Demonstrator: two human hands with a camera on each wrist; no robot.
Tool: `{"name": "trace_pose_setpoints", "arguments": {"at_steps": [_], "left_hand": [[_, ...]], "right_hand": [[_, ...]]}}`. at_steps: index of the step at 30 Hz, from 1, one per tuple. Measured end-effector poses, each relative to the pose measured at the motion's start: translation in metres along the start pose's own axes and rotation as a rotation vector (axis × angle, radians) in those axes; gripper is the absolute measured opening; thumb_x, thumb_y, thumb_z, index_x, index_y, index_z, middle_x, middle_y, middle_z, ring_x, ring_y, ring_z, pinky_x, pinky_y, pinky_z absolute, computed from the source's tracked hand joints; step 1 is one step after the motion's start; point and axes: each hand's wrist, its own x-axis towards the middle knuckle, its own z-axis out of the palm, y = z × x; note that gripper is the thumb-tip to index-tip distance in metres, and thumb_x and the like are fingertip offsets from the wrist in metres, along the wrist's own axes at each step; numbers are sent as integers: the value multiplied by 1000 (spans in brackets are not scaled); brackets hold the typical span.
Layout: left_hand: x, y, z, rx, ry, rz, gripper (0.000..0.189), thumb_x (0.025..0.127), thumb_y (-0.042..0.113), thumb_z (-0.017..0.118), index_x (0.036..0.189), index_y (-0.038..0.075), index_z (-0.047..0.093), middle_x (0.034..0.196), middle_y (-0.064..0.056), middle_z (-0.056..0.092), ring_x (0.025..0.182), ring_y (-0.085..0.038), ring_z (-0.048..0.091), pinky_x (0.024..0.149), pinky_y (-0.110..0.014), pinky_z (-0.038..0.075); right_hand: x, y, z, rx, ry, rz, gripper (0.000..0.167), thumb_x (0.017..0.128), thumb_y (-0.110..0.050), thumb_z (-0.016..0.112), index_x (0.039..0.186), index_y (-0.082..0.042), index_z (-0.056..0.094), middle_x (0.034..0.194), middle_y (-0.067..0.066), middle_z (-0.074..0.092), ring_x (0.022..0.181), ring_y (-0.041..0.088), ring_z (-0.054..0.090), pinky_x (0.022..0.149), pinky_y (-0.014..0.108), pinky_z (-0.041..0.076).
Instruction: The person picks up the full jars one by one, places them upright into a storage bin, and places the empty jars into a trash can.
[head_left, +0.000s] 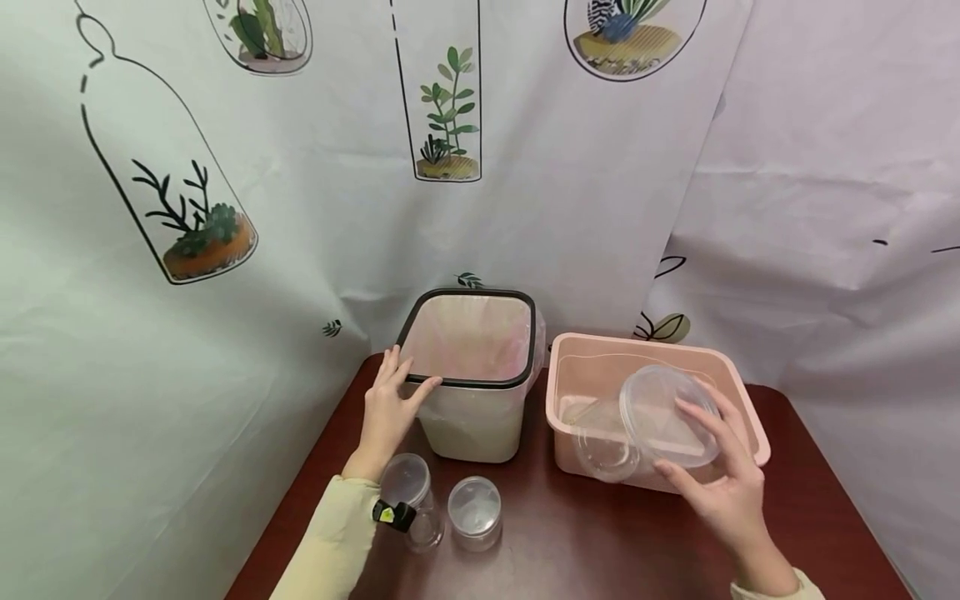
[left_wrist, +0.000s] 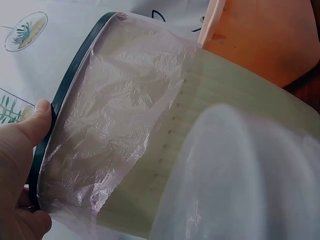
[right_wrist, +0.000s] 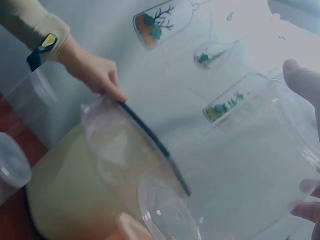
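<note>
A pale trash bin (head_left: 468,425) stands on the table, with a black rim ring (head_left: 480,385) and a thin plastic bag (left_wrist: 130,100) folded over its edge. My left hand (head_left: 387,412) grips the ring at the bin's left corner, its thumb (left_wrist: 40,117) on one side and fingers on the other. My right hand (head_left: 723,483) holds a large clear plastic jar (head_left: 660,408) by its lidded end. The jar is tilted above the front of a pink basin (head_left: 637,346), its other end pointing left and down.
Two clear lidded jars stand in front of the bin: a taller jar (head_left: 420,500) by my left wrist and a shorter jar (head_left: 475,510) to its right. The dark red table (head_left: 555,533) meets a printed cloth (head_left: 585,225) behind.
</note>
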Motion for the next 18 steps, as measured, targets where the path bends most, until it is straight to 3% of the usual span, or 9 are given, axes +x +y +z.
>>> {"name": "trace_pose_setpoints", "arguments": {"at_steps": [6, 11, 18], "left_hand": [[2, 0, 5, -21, 2, -4, 56, 76, 33, 76, 113, -7, 63, 136, -24, 44, 131, -34, 34, 99, -53, 33], [1, 2, 7, -35, -15, -10, 57, 77, 35, 75, 114, -6, 63, 136, -24, 43, 132, -33, 33, 99, -52, 33], [-2, 2, 2, -18, 38, -3, 54, 74, 30, 79, 112, -6, 64, 135, -24, 45, 129, -37, 36, 96, -57, 34]], "right_hand": [[31, 9, 13, 178, 32, -63, 60, 65, -5, 84, 111, 20, 53, 130, 37, 35, 120, 37, 37, 95, 27, 39], [52, 9, 28, 174, 56, -31, 60, 68, -8, 83, 113, 17, 54, 131, 36, 34, 125, 39, 30, 89, 24, 43], [71, 14, 63, 154, 101, 6, 61, 72, -15, 81, 114, 17, 51, 132, 38, 29, 125, 42, 29, 89, 27, 44]]}}
